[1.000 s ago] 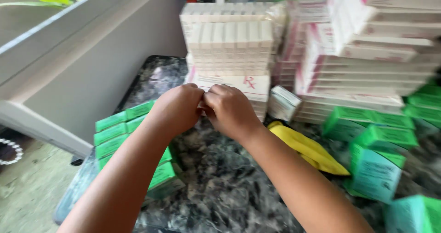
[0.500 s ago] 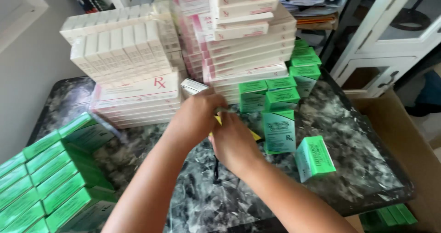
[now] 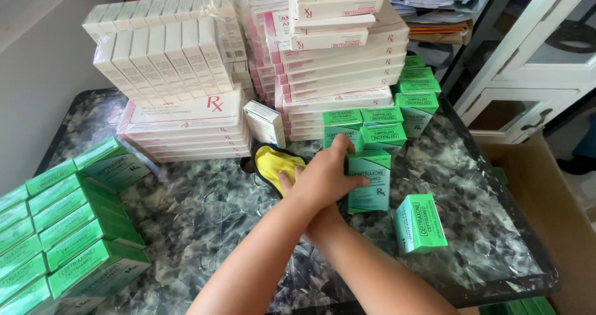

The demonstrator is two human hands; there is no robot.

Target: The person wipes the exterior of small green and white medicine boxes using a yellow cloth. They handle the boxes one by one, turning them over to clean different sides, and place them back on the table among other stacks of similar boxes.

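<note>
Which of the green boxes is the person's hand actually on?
The upright green box at the table's middle, just below the green stack. The left hand grips its left side; the lone box to its right is untouched.

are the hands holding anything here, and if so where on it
One hand grips the upright green box by its left side edge, fingers reaching to its top corner. The arms cross, so the other hand is hidden and which hand grips cannot be told.

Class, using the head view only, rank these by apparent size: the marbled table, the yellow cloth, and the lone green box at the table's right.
1. Marbled table, by far the largest.
2. and 3. Lone green box and yellow cloth look alike; a hand covers part of the cloth, so I leave them unranked.
</note>
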